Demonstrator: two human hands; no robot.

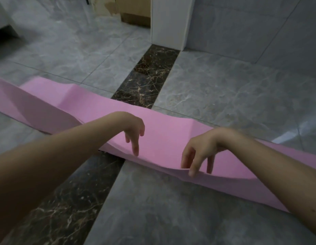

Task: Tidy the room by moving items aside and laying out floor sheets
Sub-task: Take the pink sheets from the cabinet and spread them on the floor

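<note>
Nearest the camera, two bare forearms reach out and down over a grey tiled floor [171, 209] crossed by a dark veined marble strip [61, 206]. The right hand [199, 152] is clamped on the near edge of a pink floor sheet [162, 128]: fingers droop over the top face while the thumb appears to sit below the edge, so the pinch keeps that edge raised off the tiles. The left hand [134, 131] hangs with fingers apart and relaxed; one fingertip reaches the sheet close to its near edge, but whether it truly presses there cannot be told, and it grips nothing. Judged from this pose, the right hand carries and steers the sheet while the left steadies or guides it toward the floor.

The pink floor sheet runs as a long band from the left border of the view to the lower right, passing under both hands and across the marble strip. It is thin, matte, uniformly pink and evidently flexible: it sags between supports, rises in soft waves, and curls upward at the left, where a fold casts a darker shadow. It is not yet lying flat, so laying-out seems only partly done.

Beyond the sheet the marble strip continues to a white pillar or door frame [168, 22]. A brown cardboard box [134, 13] stands just left of it.
</note>
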